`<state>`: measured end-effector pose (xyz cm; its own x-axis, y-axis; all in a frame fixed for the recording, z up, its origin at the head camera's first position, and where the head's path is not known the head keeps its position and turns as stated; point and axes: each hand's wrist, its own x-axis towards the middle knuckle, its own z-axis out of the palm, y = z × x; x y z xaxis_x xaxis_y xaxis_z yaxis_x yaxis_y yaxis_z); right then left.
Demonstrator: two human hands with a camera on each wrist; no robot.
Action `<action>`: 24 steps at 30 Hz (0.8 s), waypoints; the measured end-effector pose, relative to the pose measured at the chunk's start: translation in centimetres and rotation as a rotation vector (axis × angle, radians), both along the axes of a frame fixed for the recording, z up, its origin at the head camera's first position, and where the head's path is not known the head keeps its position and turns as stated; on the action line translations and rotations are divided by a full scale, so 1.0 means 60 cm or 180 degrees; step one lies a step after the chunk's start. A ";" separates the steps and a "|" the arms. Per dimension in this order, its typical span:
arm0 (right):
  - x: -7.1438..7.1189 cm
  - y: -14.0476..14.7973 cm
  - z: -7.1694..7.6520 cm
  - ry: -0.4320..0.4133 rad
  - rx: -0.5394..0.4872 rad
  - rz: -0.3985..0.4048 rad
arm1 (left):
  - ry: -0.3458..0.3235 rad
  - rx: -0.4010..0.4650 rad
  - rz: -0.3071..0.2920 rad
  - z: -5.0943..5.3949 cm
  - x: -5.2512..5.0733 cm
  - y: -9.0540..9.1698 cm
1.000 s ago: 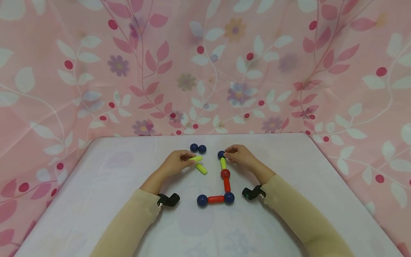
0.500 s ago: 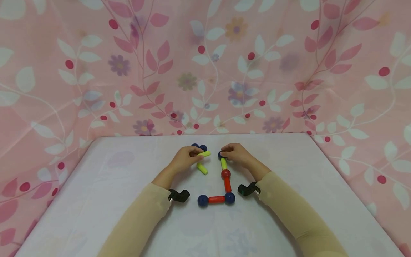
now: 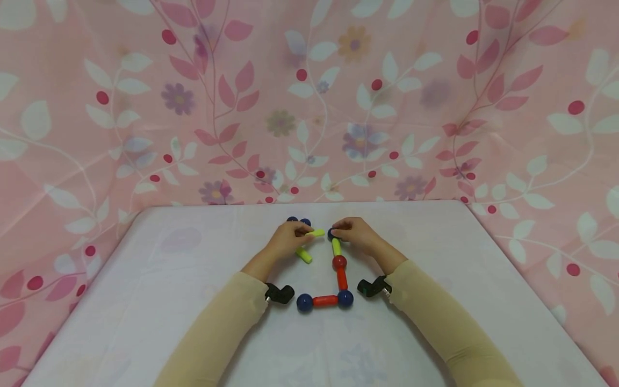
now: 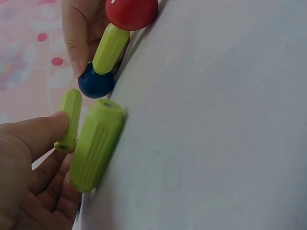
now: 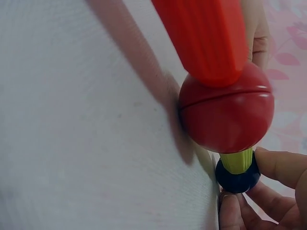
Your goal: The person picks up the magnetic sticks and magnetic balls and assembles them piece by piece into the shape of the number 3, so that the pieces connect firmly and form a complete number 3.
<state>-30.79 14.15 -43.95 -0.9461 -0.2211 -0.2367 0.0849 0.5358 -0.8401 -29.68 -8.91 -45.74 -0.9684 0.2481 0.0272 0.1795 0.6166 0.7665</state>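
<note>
My left hand (image 3: 284, 240) pinches a yellow-green ribbed rod (image 3: 317, 233) between thumb and fingers. The rod's free end points toward a blue ball (image 4: 96, 82), with a small gap between them. My right hand (image 3: 358, 235) grips that ball, which tops a joined L-shaped chain. Down from it run a yellow-green rod (image 3: 336, 247), a red ball (image 3: 339, 262), a red rod (image 3: 342, 279) and a blue corner ball (image 3: 345, 298). From the corner, another red rod (image 3: 325, 301) leads left to a blue end ball (image 3: 304, 302).
A loose yellow-green rod (image 3: 304, 255) lies below the left hand. Behind that hand, two blue balls (image 3: 305, 222) sit side by side, partly hidden. The white-covered table (image 3: 193, 269) meets a pink floral cloth (image 3: 309, 134) at its far edge.
My left hand has moved right with its rod, nearing the blue ball in the right hand, and now partly covers the two loose balls. The right hand has shifted slightly left over its ball.
</note>
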 end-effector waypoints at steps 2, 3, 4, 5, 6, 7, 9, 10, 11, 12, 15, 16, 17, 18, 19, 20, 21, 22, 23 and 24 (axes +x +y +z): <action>0.001 0.001 -0.001 0.0038 -0.0016 0.0011 | -0.0022 0.0007 -0.0013 -0.002 0.000 0.003; 0.001 0.001 -0.002 0.0057 -0.0021 0.0016 | -0.0015 0.0009 -0.0029 -0.002 0.000 0.005; 0.001 0.002 -0.003 0.0073 -0.0030 0.0022 | -0.0007 0.0017 -0.0048 -0.002 0.000 0.007; 0.001 0.002 -0.004 0.0087 -0.0034 0.0030 | -0.0005 0.0030 -0.0062 -0.002 0.001 0.008; 0.001 0.002 -0.004 0.0101 -0.0031 0.0039 | 0.0004 0.0044 -0.0079 -0.003 0.001 0.010; 0.001 0.003 -0.005 0.0115 -0.0027 0.0046 | 0.0009 0.0059 -0.0094 -0.003 0.001 0.011; 0.002 0.003 -0.006 0.0123 -0.0029 0.0048 | 0.0021 0.0084 -0.0108 -0.005 0.002 0.013; 0.002 0.003 -0.006 0.0123 -0.0031 0.0047 | 0.0020 0.0096 -0.0105 -0.006 0.002 0.014; 0.003 0.003 -0.005 0.0122 -0.0026 0.0045 | 0.0018 0.0101 -0.0098 -0.007 0.002 0.015; 0.003 0.003 -0.006 0.0126 -0.0023 0.0039 | 0.0026 0.0099 -0.0094 -0.008 0.001 0.015; 0.003 0.003 -0.006 0.0122 -0.0024 0.0034 | 0.0041 0.0059 -0.0059 -0.011 0.001 0.017; 0.003 0.003 -0.005 0.0121 -0.0025 0.0033 | 0.0045 0.0047 -0.0048 -0.011 0.001 0.018; 0.004 0.004 -0.005 0.0126 -0.0020 0.0037 | 0.0047 0.0030 -0.0033 -0.011 0.002 0.019; 0.004 0.004 -0.005 0.0128 -0.0019 0.0038 | 0.0048 0.0017 -0.0015 -0.011 0.002 0.020; 0.004 0.004 -0.005 0.0131 -0.0012 0.0042 | 0.0044 0.0004 0.0006 -0.011 0.002 0.020; 0.004 0.004 -0.005 0.0133 -0.0009 0.0044 | 0.0048 -0.0004 0.0024 -0.010 0.003 0.021; 0.005 0.004 -0.005 0.0141 -0.0004 0.0045 | 0.0047 -0.0016 0.0045 -0.010 0.004 0.021; 0.005 0.004 -0.005 0.0147 0.0005 0.0045 | 0.0053 -0.0027 0.0063 -0.009 0.004 0.022; 0.005 0.005 -0.005 0.0155 0.0010 0.0044 | 0.0054 -0.0037 0.0087 -0.009 0.004 0.022; 0.005 0.004 -0.005 0.0159 0.0007 0.0042 | 0.0060 -0.0053 0.0109 -0.009 0.005 0.022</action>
